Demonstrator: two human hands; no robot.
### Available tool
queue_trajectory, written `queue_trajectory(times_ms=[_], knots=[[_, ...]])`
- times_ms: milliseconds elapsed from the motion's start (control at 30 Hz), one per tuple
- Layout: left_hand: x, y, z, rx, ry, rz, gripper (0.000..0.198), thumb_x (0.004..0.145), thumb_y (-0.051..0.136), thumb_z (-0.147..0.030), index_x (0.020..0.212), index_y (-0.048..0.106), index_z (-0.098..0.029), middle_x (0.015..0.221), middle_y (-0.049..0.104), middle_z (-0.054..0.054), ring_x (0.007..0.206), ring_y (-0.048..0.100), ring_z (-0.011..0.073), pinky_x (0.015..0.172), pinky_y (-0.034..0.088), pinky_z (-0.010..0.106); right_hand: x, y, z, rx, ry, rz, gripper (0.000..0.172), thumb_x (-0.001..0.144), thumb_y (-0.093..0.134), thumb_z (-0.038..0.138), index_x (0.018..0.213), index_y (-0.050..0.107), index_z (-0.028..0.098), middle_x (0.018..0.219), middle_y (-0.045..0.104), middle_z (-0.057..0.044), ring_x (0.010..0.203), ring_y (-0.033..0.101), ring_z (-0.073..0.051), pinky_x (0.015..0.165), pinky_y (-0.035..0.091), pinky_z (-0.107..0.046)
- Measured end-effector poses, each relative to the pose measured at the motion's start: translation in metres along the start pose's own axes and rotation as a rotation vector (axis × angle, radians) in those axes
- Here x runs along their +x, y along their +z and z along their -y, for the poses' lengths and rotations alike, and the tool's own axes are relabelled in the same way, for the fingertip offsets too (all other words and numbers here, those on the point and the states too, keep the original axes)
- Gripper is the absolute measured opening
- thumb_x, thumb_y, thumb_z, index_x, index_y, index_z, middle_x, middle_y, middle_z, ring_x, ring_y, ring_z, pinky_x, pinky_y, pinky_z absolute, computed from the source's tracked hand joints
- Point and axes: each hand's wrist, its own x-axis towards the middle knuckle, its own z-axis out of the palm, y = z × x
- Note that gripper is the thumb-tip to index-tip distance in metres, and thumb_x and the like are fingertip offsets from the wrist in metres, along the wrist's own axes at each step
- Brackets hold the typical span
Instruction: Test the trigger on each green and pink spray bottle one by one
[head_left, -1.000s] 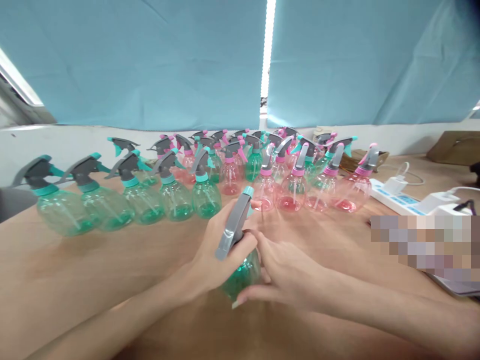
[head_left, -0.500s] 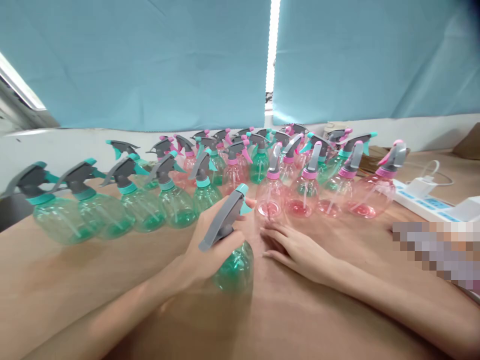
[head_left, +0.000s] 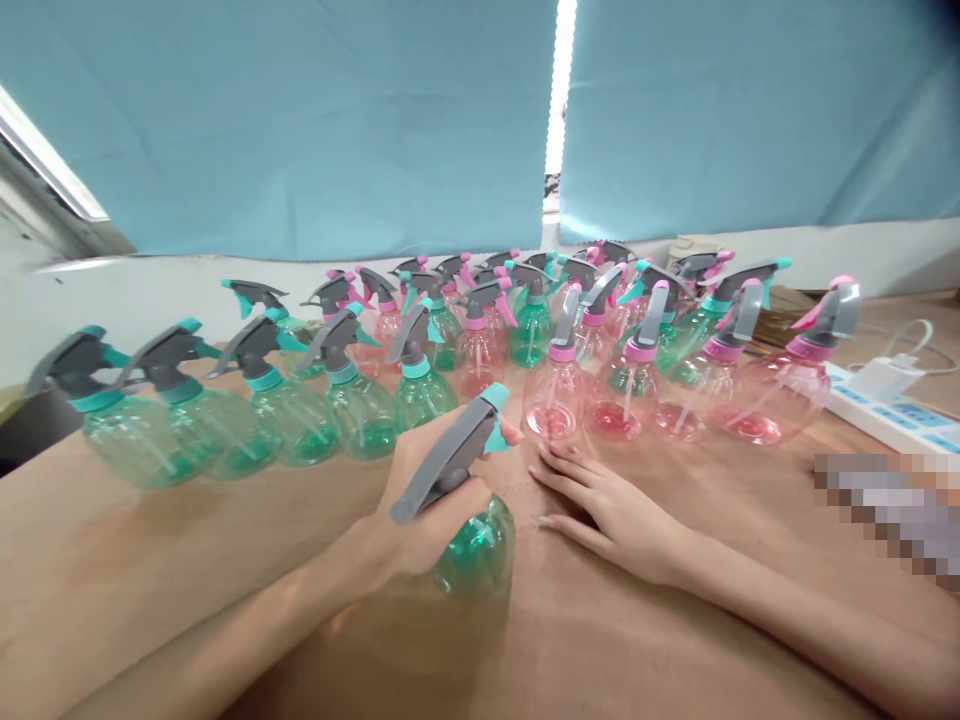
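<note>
My left hand point(head_left: 431, 500) is wrapped round the neck of a green spray bottle point(head_left: 480, 550) with a grey and teal trigger head, held upright at the table's middle. Its nozzle points away to the right. My right hand point(head_left: 619, 510) lies on the tabletop with fingers spread, holding nothing, just in front of a pink spray bottle point(head_left: 553, 400). Several green spray bottles point(head_left: 296, 425) form a row on the left. Further pink bottles point(head_left: 776, 400) stand in a row at the right.
Behind the front rows, more green and pink bottles point(head_left: 531, 330) crowd together. A white power strip point(head_left: 896, 410) with a plugged-in charger is at the right, near a blurred patch. Blue cloth point(head_left: 337, 130) hangs behind the table point(head_left: 225, 560).
The view has shifted a little, so most bottles sit slightly further right in the picture. Both hands keep nearly the same pose, the left still round the green bottle.
</note>
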Motion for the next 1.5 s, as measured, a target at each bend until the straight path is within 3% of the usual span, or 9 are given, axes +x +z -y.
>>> queue_trajectory(times_ms=[100,233,400,567,700,1133,1367,1500], knots=[[0.0017,-0.0004,0.0013,-0.094,0.058,0.016,0.022,0.070,0.048,-0.018,0.090,0.057,-0.022,0.058,0.040,-0.006,0.050,0.036,0.0125,0.050,0.036,0.027,0.0001,0.0002,-0.0023,0.000,-0.010,0.023,0.059,0.094,0.044,0.051,0.142,0.043,0.018,0.147,0.042,-0.012,0.140,0.030,-0.029,0.114,0.027,-0.052],[0.0030,-0.0002,0.0040,-0.084,0.073,0.020,0.018,0.069,0.047,-0.017,0.085,0.055,-0.021,0.069,0.047,-0.003,0.059,0.044,0.0136,0.056,0.039,0.028,0.0001,0.0000,-0.0033,0.008,-0.001,0.026,0.059,0.094,0.045,0.052,0.142,0.043,0.019,0.148,0.041,-0.011,0.140,0.030,-0.029,0.114,0.026,-0.051],[0.0030,0.0006,0.0021,-0.095,0.010,0.024,0.016,0.070,0.047,-0.019,0.084,0.053,-0.022,0.062,0.040,-0.005,0.055,0.043,0.0136,0.051,0.036,0.026,-0.0004,-0.0003,-0.0038,0.013,0.014,0.039,0.059,0.094,0.044,0.053,0.143,0.043,0.019,0.148,0.040,-0.010,0.140,0.029,-0.028,0.114,0.027,-0.051],[0.0006,0.0058,-0.0003,-0.183,-0.075,0.019,0.039,0.068,0.048,-0.015,0.105,0.054,-0.025,0.060,0.035,-0.007,0.044,0.029,0.0105,0.045,0.028,0.025,-0.0008,0.0011,-0.0045,0.030,0.018,0.010,0.056,0.095,0.044,0.051,0.141,0.045,0.020,0.148,0.042,-0.010,0.140,0.030,-0.028,0.114,0.028,-0.051],[-0.0023,0.0084,-0.0009,-0.181,-0.106,-0.008,0.044,0.074,0.050,-0.018,0.117,0.052,-0.026,0.063,0.043,-0.007,0.043,0.032,0.0097,0.045,0.030,0.024,0.0002,0.0008,-0.0027,0.032,0.005,0.002,0.056,0.095,0.043,0.050,0.140,0.047,0.018,0.146,0.044,-0.011,0.139,0.032,-0.029,0.113,0.029,-0.051],[-0.0022,0.0087,-0.0045,-0.178,-0.142,-0.029,0.047,0.076,0.051,-0.019,0.122,0.053,-0.025,0.069,0.057,-0.005,0.043,0.044,0.0108,0.050,0.044,0.027,0.0001,-0.0002,-0.0030,0.043,0.021,-0.001,0.055,0.094,0.044,0.051,0.140,0.047,0.020,0.146,0.044,-0.010,0.139,0.033,-0.028,0.113,0.029,-0.051],[-0.0008,0.0062,-0.0011,-0.132,-0.052,-0.003,0.050,0.076,0.052,-0.017,0.126,0.053,-0.025,0.064,0.063,-0.006,0.048,0.054,0.0122,0.080,0.055,0.037,0.0030,-0.0004,-0.0012,0.008,0.020,0.007,0.055,0.096,0.041,0.050,0.138,0.049,0.015,0.146,0.044,-0.012,0.139,0.033,-0.027,0.113,0.030,-0.050],[0.0010,0.0060,0.0005,-0.111,-0.035,0.007,0.052,0.075,0.050,-0.016,0.126,0.053,-0.026,0.066,0.064,-0.006,0.050,0.055,0.0118,0.084,0.055,0.039,0.0036,-0.0005,0.0000,0.020,0.011,-0.009,0.053,0.096,0.043,0.048,0.136,0.051,0.015,0.143,0.047,-0.013,0.137,0.035,-0.028,0.113,0.030,-0.049]])
